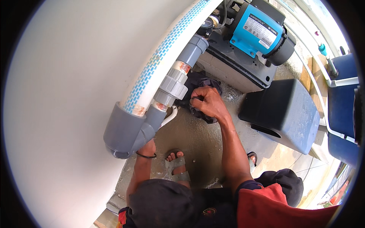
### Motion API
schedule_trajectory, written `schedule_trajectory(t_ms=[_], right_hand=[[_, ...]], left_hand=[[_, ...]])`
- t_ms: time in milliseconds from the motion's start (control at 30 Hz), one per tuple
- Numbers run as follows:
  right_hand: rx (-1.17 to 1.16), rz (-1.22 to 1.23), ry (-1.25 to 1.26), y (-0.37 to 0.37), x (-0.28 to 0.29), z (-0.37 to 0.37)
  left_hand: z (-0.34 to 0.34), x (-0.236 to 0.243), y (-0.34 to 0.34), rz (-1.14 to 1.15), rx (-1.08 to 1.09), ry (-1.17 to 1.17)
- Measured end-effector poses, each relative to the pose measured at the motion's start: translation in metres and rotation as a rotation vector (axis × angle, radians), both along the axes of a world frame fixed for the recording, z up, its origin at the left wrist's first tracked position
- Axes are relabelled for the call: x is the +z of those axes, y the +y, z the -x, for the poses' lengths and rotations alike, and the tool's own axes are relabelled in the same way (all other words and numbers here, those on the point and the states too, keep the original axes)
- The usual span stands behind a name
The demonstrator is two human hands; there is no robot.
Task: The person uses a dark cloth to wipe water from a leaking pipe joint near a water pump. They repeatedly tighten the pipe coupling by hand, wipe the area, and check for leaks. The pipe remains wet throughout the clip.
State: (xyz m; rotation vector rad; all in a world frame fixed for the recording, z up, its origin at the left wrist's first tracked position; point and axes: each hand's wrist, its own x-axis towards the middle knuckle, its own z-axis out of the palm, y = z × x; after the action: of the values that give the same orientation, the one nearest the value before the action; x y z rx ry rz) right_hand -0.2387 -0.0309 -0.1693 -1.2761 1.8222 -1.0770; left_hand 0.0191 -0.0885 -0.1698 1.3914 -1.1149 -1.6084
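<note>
Dark, crumpled cloth (pixel 204 116) is lying low between a grey pipe union (pixel 171 84) and the block plinth (pixel 232 70) beneath a blue pump (pixel 256 32), with the person's right hand (pixel 207 102) holding it from above. The material is looking soft and limp, probably light when dry; the wet floor (pixel 197 138) nearby is suggesting that it may be soaked, and so heavier and slicker to the fingers. Nothing about it is appearing fragile. Gathered folds near the middle are offering the surest hold, while 1 loose edge alone would probably be giving a weaker purchase.

The right grip is pinching a bunched fold, its fingers curling into a fist and its knuckles facing up. Behind it, the forearm is extending forward from a red sleeve (pixel 270 211) and slanting leftward toward the cloth, the wrist bending slightly inward.

The left arm is reaching up beside a large pale surface (pixel 57 95), 1 dark band (pixel 146 155) circling the wrist, and is disappearing behind a grey elbow fitting (pixel 121 129). With most of the left hand (pixel 149 146) hiding there, whether its grip is spreading or closing cannot be told.
</note>
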Motion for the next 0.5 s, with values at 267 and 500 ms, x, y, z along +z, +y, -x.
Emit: schedule_trajectory(t_ms=[267,500], right_hand=[[0.485,0.307,-0.366,0.022,0.046,-0.008],[0.562,-0.009,-0.445,0.045,0.042,-0.007]], left_hand=[[0.022,-0.005,0.015,-0.538,-0.677,0.18],[0.045,0.006,0.015,-0.24,-0.549,0.121]])
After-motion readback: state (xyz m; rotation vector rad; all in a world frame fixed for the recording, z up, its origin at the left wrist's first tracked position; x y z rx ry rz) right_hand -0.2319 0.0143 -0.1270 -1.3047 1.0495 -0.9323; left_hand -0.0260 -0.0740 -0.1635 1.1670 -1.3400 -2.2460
